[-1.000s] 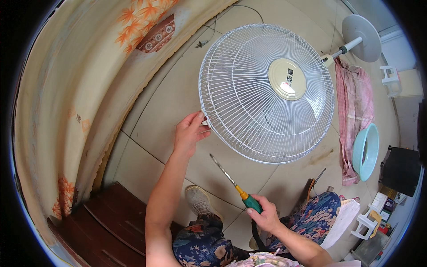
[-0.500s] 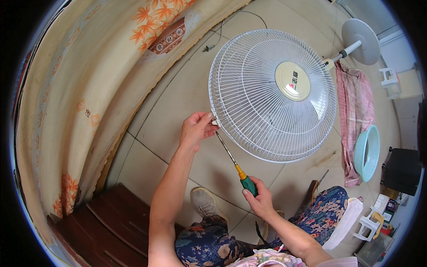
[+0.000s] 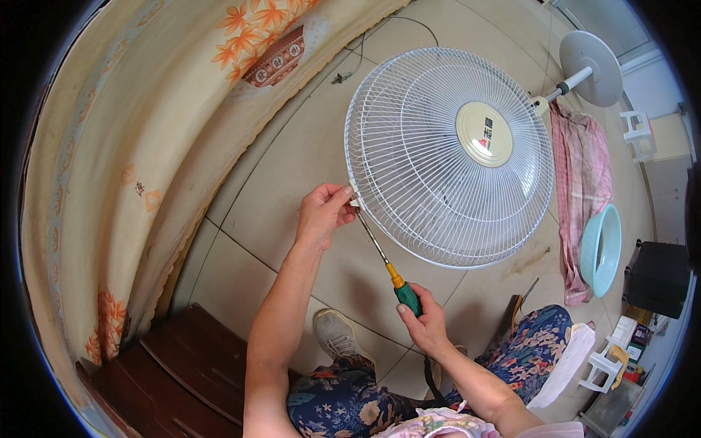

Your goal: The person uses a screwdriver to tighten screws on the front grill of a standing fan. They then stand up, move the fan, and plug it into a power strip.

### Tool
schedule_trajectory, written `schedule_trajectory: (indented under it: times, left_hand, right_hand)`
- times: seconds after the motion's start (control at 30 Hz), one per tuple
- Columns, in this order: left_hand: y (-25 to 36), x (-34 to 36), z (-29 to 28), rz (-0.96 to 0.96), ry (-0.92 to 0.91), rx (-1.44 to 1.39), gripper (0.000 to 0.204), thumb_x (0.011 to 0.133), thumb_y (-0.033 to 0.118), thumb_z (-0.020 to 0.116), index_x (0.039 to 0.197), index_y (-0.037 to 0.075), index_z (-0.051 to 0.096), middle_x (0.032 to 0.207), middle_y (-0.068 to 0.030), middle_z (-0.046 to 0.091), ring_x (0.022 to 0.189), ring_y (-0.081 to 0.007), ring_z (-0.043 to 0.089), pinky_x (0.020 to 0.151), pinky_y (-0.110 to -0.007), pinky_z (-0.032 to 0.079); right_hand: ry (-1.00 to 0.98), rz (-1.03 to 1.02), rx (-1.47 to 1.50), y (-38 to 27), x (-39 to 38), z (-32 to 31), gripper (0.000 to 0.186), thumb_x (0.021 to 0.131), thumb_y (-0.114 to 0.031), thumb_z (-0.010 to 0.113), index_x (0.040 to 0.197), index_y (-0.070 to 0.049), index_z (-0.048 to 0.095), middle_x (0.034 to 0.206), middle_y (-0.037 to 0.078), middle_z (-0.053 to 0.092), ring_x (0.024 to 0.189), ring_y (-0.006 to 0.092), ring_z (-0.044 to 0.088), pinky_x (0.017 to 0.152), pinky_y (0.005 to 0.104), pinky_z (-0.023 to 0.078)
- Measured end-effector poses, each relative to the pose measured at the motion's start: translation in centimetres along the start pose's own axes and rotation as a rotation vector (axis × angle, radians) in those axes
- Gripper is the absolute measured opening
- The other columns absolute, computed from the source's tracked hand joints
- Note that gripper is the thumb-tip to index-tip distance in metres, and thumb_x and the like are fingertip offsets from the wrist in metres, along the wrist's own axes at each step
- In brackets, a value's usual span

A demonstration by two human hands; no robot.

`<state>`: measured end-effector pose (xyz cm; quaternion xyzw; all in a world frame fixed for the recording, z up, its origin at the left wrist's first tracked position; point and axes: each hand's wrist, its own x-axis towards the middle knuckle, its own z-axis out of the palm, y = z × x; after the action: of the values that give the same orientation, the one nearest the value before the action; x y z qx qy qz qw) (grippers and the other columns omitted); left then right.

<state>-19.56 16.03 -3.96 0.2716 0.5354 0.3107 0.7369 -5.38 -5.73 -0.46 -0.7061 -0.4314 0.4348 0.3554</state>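
A pedestal fan lies tilted over on the floor, its white wire guard (image 3: 416, 182) facing me and its round cream cap (image 3: 485, 134) in the middle. My left hand (image 3: 322, 214) pinches a small white clip (image 3: 355, 198) on the guard's left rim. In my right hand (image 3: 426, 321) is a screwdriver (image 3: 407, 296) with a green and yellow handle, its fingers closed round the grip. The metal shaft slants up to the clip, and its tip meets the clip's lower end just by my left fingertips. Whether a screw sits there is hidden.
The fan's round base (image 3: 593, 69) sticks out at the upper right. A pink checked cloth (image 3: 580, 168) and a light blue basin (image 3: 601, 250) lie to the right. A patterned curtain (image 3: 182, 146) hangs at left above a dark wooden seat (image 3: 182, 365). The power plug (image 3: 342, 77) rests on the tiles.
The screwdriver has moved slightly up and left, its tip now against the clip. The fan guard has turned a little, with the cap's print tilted differently. My left hand keeps its pinch.
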Motion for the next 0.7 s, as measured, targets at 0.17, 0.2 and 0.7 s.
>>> schedule_trajectory:
  times: [0.17, 0.2, 0.7]
  left_hand:
    - [0.0, -0.1, -0.1, 0.012, -0.003, -0.003, 0.015, 0.083, 0.020, 0.060, 0.087, 0.007, 0.053, 0.079, -0.0036, 0.061, 0.068, -0.0112, 0.058, 0.060, -0.024, 0.048]
    - [0.0, -0.1, -0.1, 0.014, -0.007, 0.000, 0.016, 0.083, 0.021, 0.061, 0.087, 0.008, 0.052, 0.079, -0.0035, 0.061, 0.068, -0.0113, 0.058, 0.060, -0.024, 0.048]
    - [-0.5, 0.1, -0.1, 0.020, -0.022, 0.024, 0.014, 0.085, 0.019, 0.058, 0.089, 0.007, 0.051, 0.081, -0.0036, 0.061, 0.069, -0.0109, 0.057, 0.060, -0.023, 0.048]
  right_hand:
    - [0.000, 0.032, 0.014, 0.1, -0.1, 0.2, 0.040, 0.081, -0.016, 0.061, 0.116, -0.002, 0.047, 0.083, 0.002, 0.054, 0.073, 0.0088, 0.049, 0.067, 0.0224, 0.041]
    - [0.000, 0.043, 0.021, 0.2, -0.1, 0.3, 0.040, 0.081, -0.016, 0.061, 0.116, -0.003, 0.047, 0.082, 0.002, 0.054, 0.072, 0.0087, 0.049, 0.067, 0.0223, 0.041]
    - [0.083, -0.053, -0.161, 0.6, 0.4, 0.8, 0.042, 0.080, -0.016, 0.062, 0.117, -0.001, 0.050, 0.087, 0.008, 0.053, 0.077, 0.0168, 0.051, 0.073, 0.0267, 0.042]
